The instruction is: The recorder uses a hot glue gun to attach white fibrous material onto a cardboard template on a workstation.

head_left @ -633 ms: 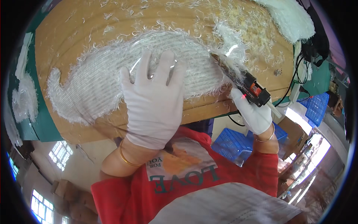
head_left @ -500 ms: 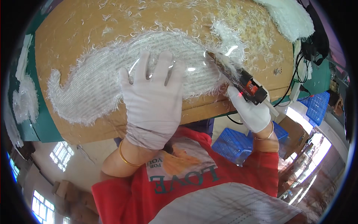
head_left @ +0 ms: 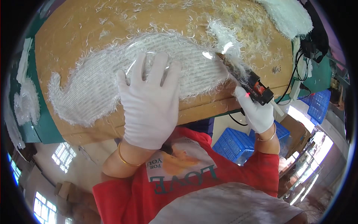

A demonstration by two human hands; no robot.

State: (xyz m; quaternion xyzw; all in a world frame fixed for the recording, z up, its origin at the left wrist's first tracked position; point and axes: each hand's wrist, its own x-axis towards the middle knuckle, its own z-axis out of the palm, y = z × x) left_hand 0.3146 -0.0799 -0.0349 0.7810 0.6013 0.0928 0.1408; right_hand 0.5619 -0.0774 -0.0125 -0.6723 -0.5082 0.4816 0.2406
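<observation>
A flat, curved white piece (head_left: 93, 84) with a ribbed, shiny surface and shaggy fringe along its edges lies on the cardboard. My gloved left hand (head_left: 149, 104) rests flat on its middle, fingers spread. In my gloved right hand (head_left: 257, 115) is a black hot glue gun (head_left: 257, 86) with a red light and a white glue stick (head_left: 278, 108) jutting from its back. The nozzle points up and left at the right end of the piece, beside a narrower fringed end (head_left: 225, 37). White strands cover part of the gun's front; whether the tip touches is hard to tell.
Loose white fibres litter the cardboard sheet (head_left: 123, 18) on a green table (head_left: 46, 127). Another shaggy white piece (head_left: 289, 18) lies at the far right, and fluffy scraps (head_left: 27, 100) at the left. Black cables (head_left: 298, 69) hang on the right. Blue crates (head_left: 233, 143) stand below the table edge.
My right hand and the glue gun have shifted a little to the right, away from my left hand. My left hand has slid slightly left, still flat on the white piece.
</observation>
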